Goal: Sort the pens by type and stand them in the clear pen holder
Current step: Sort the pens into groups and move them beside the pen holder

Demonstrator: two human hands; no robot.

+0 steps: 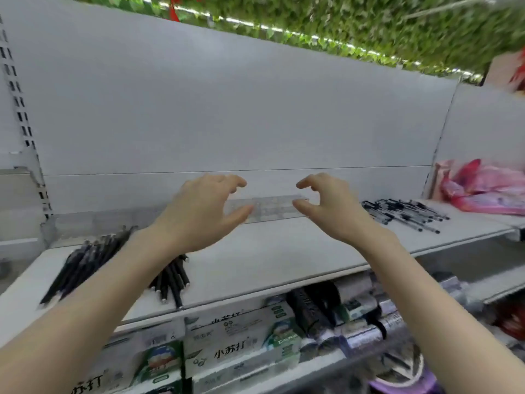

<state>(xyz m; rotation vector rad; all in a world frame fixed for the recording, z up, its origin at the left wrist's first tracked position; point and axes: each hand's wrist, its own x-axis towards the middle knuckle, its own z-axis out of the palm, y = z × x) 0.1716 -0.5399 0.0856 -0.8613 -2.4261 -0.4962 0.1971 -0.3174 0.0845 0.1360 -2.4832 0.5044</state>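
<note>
**Clear pen holder** [270,207]: a long, low, see-through tray at the back of the shelf [270,251], directly between the two hands. Its long axis runs from the left hand across to the right hand. It is blurred, and its compartments cannot be made out.

**Left hand** [204,211]: thumb and curved fingers spread wide and holding nothing. The thumb tip overlaps the holder's near end; contact cannot be told.

**Right hand** [332,206]: the same spread claw, also holding nothing, with its thumb at the holder's other end.

**Black pens, left lot** [85,268]: lying flat below and outside the left forearm, with their long axes slanting away toward that hand. A smaller bundle [173,280] lies on the arm's inner side, partly hidden beneath it.

**Black pens, right lot** [403,213]: a loose scatter lying flat just outside the right hand.

**Pink packets** [488,191]: farther out beyond the right lot, cut off by the frame edge.

**Toothpaste boxes** [227,336]: on the shelf below both forearms, blurred.
</note>
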